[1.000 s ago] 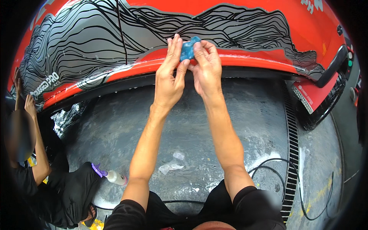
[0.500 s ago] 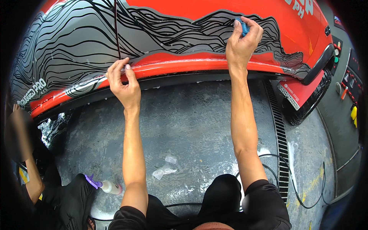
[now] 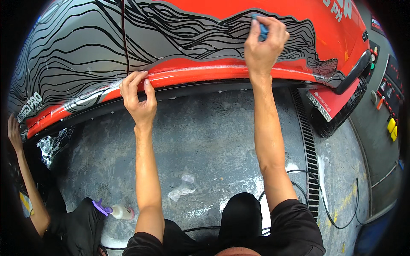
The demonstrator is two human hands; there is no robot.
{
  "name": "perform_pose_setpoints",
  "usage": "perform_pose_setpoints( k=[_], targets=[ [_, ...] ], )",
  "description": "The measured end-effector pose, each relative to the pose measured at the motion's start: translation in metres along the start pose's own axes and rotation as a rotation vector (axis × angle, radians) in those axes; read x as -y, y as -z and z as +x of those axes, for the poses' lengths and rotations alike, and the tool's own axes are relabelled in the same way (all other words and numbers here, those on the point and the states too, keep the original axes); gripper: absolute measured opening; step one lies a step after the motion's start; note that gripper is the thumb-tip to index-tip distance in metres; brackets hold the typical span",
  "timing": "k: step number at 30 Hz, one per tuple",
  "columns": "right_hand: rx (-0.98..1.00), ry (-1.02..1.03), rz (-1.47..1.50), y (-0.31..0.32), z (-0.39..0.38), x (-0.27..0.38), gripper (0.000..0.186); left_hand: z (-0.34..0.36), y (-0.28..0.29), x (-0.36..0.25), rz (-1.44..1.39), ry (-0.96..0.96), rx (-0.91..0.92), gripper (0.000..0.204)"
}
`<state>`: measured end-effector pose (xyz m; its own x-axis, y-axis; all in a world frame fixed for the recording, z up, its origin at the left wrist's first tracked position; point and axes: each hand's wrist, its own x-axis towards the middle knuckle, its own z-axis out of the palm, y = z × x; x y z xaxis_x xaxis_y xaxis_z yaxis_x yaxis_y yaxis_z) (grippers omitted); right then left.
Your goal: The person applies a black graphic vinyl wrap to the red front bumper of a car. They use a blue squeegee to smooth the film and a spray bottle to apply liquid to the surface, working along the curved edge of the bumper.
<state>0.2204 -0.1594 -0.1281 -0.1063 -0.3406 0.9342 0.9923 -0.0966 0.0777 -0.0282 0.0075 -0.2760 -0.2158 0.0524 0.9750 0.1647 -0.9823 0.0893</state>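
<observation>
A red car body (image 3: 192,8) with a grey decal of black wavy lines (image 3: 77,51) spans the upper half of the view. My right hand (image 3: 262,51) is closed on a blue pliable pad (image 3: 262,30) against the upper part of the decal, right of centre. My left hand (image 3: 139,100) holds nothing; its bent fingers are apart, their tips touching the car's lower red ridge (image 3: 183,74) just below the decal and a dark vertical seam.
A co-worker's arm (image 3: 30,183) reaches the car at far left. A spray bottle (image 3: 121,211), paper scraps (image 3: 181,192), a drain grate (image 3: 311,179) and looping black hose (image 3: 329,215) lie below. The wheel (image 3: 344,117) and tool board (image 3: 386,89) are at right.
From being together at centre, my hands moved apart: left down-left onto the ridge, right up-right with the blue pad. In the last half second my right hand shifted slightly left.
</observation>
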Motion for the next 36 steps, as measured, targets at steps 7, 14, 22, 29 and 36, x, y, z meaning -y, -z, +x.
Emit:
perform_pose_setpoints(
  k=[7, 14, 22, 29, 36],
  targets=[
    [0.061, 0.074, -0.016, 0.003, 0.002, 0.006, 0.009, 0.000, 0.003, 0.005, 0.008, -0.027, 0.023, 0.019],
    [0.130, 0.102, 0.005, 0.006, 0.004, 0.018, 0.007, 0.002, 0.001, 0.000, -0.008, -0.001, 0.022, 0.017],
    [0.129, 0.188, -0.031, 0.004, 0.018, 0.018, 0.010, 0.003, 0.001, 0.002, -0.038, -0.001, 0.014, 0.016],
    [0.156, 0.181, -0.030, 0.007, 0.021, 0.018, 0.011, 0.005, 0.002, -0.004, -0.029, 0.020, 0.032, 0.015],
    [0.182, 0.147, -0.013, 0.007, 0.021, 0.025, 0.009, 0.005, 0.004, -0.002, -0.036, 0.021, 0.037, 0.014]
  ],
)
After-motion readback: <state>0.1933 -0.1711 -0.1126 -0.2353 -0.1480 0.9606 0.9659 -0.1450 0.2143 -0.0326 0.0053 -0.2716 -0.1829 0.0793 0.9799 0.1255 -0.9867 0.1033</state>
